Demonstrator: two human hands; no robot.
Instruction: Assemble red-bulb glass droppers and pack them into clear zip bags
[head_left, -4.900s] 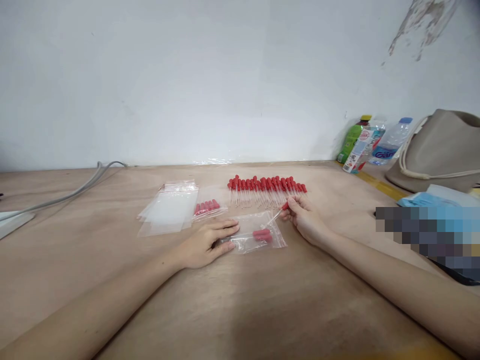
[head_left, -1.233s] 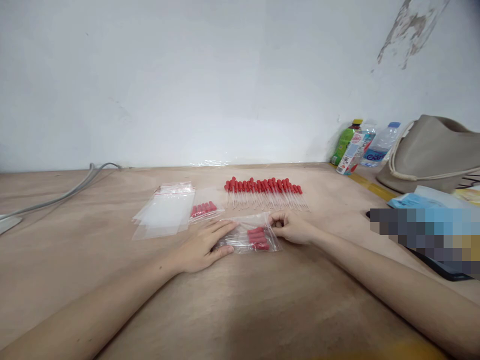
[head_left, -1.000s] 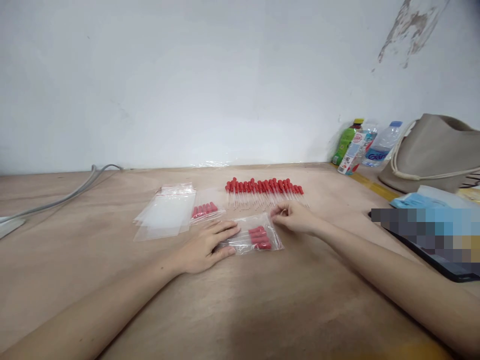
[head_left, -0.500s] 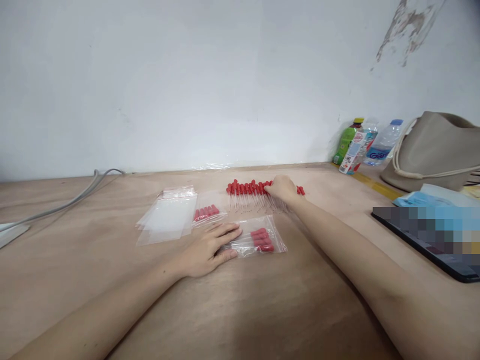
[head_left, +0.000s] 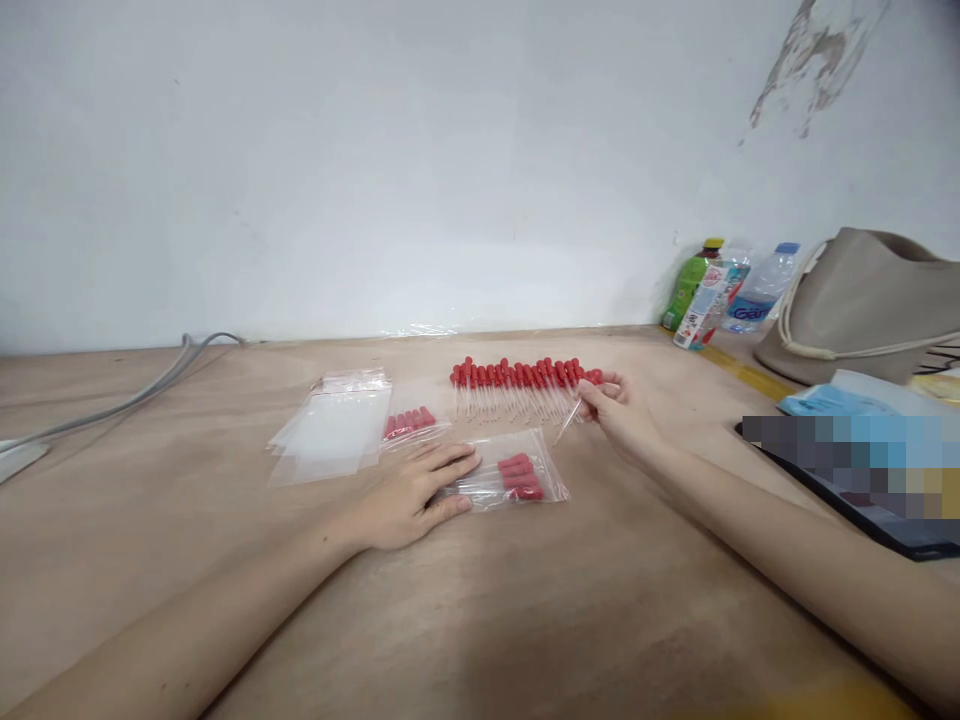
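Observation:
My left hand (head_left: 420,495) lies flat on the left end of a clear zip bag (head_left: 553,475) that has several red-bulbed droppers (head_left: 517,478) inside; its fingers are apart. Between thumb and fingers, my right hand (head_left: 619,410) pinches a dropper (head_left: 568,420), whose thin clear tube points down and to the left. Close to that hand, a row of droppers (head_left: 517,378) lies side by side, red bulbs toward the wall. A second filled bag (head_left: 411,425) rests beyond my left hand, left of the row.
Flat clear bags (head_left: 334,425) lie fanned out at the left. A grey cable (head_left: 161,378) runs along the far left. To the right stand a green bottle (head_left: 690,285), a carton (head_left: 701,315), a water bottle (head_left: 761,290) and a beige bag (head_left: 862,300). A dark tablet-like device (head_left: 862,515) lies nearer.
My right hand has moved right, off the middle of the row, and now holds a dropper at the row's right end. My left hand stays on the bag.

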